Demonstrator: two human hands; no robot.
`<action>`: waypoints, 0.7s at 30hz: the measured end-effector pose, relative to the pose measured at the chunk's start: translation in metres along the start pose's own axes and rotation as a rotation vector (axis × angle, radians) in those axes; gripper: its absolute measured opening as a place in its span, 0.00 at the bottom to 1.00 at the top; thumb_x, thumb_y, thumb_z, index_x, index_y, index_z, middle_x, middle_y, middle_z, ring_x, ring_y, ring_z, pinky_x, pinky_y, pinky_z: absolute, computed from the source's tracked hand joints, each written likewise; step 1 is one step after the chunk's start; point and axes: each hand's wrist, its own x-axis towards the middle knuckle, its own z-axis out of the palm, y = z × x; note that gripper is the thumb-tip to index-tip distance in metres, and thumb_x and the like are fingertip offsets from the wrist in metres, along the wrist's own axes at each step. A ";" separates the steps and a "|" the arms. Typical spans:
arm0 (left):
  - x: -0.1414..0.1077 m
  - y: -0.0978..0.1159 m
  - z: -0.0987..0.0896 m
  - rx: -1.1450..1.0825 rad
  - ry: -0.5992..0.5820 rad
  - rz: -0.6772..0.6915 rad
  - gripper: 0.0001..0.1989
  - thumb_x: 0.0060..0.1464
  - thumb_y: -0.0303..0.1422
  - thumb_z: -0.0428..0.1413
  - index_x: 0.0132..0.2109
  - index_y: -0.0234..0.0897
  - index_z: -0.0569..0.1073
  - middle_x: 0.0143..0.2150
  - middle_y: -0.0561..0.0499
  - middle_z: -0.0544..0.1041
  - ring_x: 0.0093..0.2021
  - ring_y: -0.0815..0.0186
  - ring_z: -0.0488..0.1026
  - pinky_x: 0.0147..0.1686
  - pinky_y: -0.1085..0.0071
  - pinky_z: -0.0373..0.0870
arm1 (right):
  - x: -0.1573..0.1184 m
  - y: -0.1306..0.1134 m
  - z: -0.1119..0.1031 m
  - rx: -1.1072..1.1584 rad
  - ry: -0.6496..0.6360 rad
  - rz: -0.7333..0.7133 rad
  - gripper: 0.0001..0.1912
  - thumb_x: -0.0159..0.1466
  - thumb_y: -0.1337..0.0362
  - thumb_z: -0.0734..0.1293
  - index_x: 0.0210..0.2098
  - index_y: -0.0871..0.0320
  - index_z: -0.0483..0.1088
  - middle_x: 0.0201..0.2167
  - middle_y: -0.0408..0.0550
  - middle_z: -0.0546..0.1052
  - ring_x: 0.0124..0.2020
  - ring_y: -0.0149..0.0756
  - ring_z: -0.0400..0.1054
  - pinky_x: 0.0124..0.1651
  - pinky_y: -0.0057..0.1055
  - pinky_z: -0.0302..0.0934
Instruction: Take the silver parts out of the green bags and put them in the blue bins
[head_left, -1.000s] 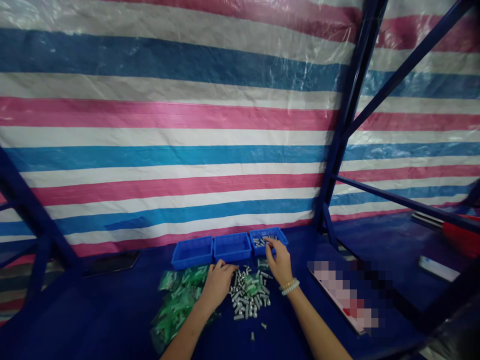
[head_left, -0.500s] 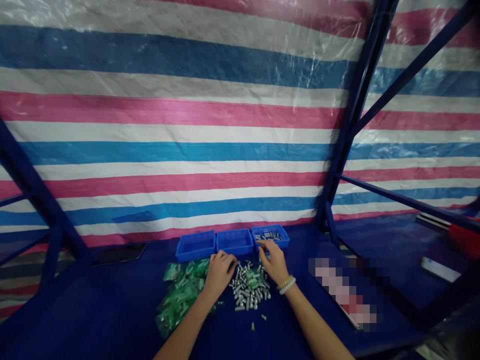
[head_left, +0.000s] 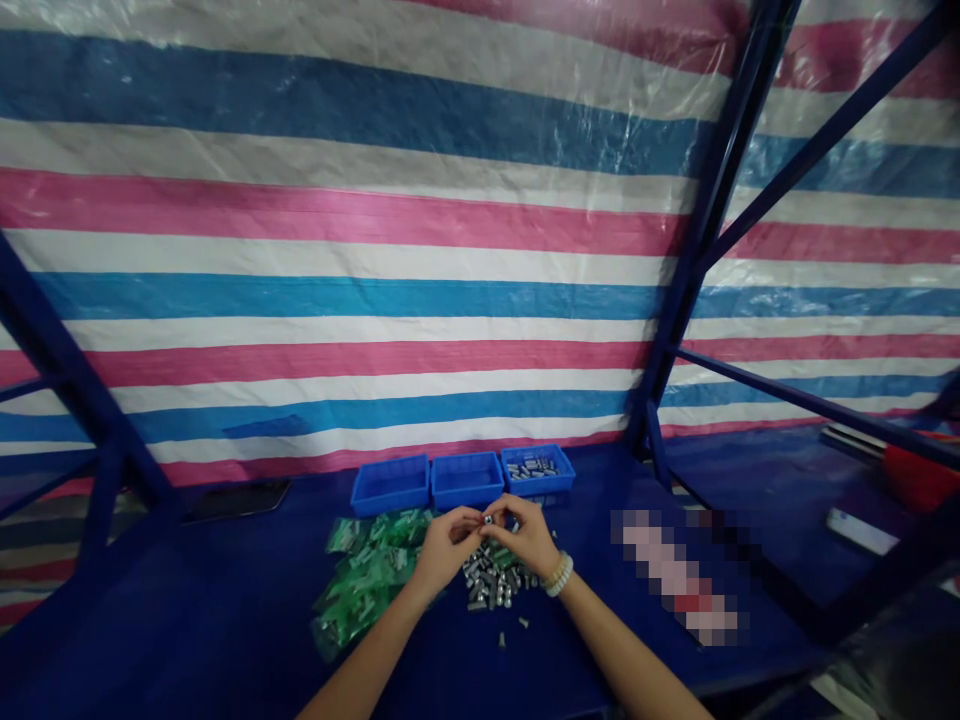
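Note:
Over a heap of small metal parts (head_left: 491, 588), the fingertips of both hands meet. Between them is a small shiny metal piece (head_left: 488, 519). My left hand (head_left: 445, 548) is closed at its left side, and my right hand (head_left: 529, 538), with bracelets at the wrist, pinches it from the right. Green plastic bags (head_left: 367, 580) lie left of the heap. Behind the hands stand three blue trays in a row: the left tray (head_left: 391, 486) and the middle tray (head_left: 466, 482) show no parts, while the right tray (head_left: 538, 486) holds several metal parts.
Two loose screws (head_left: 502, 640) lie in front of the heap. A dark phone (head_left: 238, 499) rests at the back left. A pixelated flat object (head_left: 679, 580) lies to the right. Blue frame posts (head_left: 679, 300) and a striped sheet (head_left: 375, 300) rise behind the table.
My right hand has come away from the right tray toward the left, and my left hand has shifted slightly right. Their fingertips are now together around a small metal piece.

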 end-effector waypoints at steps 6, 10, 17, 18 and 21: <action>-0.001 0.001 0.002 -0.145 0.163 -0.064 0.09 0.45 0.34 0.63 0.34 0.35 0.74 0.32 0.49 0.81 0.36 0.61 0.78 0.40 0.68 0.72 | 0.002 -0.001 -0.002 0.002 0.019 0.018 0.08 0.57 0.60 0.71 0.32 0.58 0.73 0.24 0.42 0.73 0.26 0.32 0.67 0.31 0.28 0.63; -0.004 0.009 0.003 -0.136 0.178 0.016 0.09 0.47 0.33 0.61 0.36 0.35 0.74 0.38 0.46 0.81 0.43 0.59 0.77 0.48 0.64 0.71 | 0.000 0.007 0.001 0.153 -0.005 0.090 0.10 0.57 0.59 0.70 0.35 0.58 0.70 0.31 0.46 0.77 0.30 0.34 0.72 0.35 0.30 0.68; -0.001 0.013 -0.003 -0.121 0.185 0.074 0.14 0.50 0.36 0.60 0.43 0.35 0.74 0.50 0.41 0.78 0.49 0.56 0.75 0.53 0.59 0.68 | 0.028 0.020 -0.031 -0.237 0.158 -0.037 0.10 0.64 0.61 0.62 0.40 0.57 0.72 0.36 0.50 0.78 0.37 0.39 0.73 0.43 0.36 0.68; 0.000 0.012 -0.005 -0.122 0.207 0.077 0.14 0.50 0.36 0.60 0.43 0.35 0.74 0.49 0.41 0.78 0.48 0.56 0.76 0.53 0.59 0.69 | 0.036 0.022 -0.043 -0.291 0.185 -0.043 0.11 0.64 0.61 0.62 0.41 0.58 0.72 0.37 0.52 0.78 0.39 0.40 0.73 0.45 0.40 0.67; 0.002 0.011 -0.010 -0.123 0.251 0.074 0.12 0.49 0.35 0.60 0.41 0.35 0.75 0.46 0.42 0.80 0.46 0.57 0.77 0.51 0.59 0.70 | 0.048 0.025 -0.086 -0.488 0.222 -0.081 0.17 0.61 0.60 0.64 0.48 0.60 0.71 0.45 0.57 0.76 0.48 0.47 0.68 0.53 0.47 0.60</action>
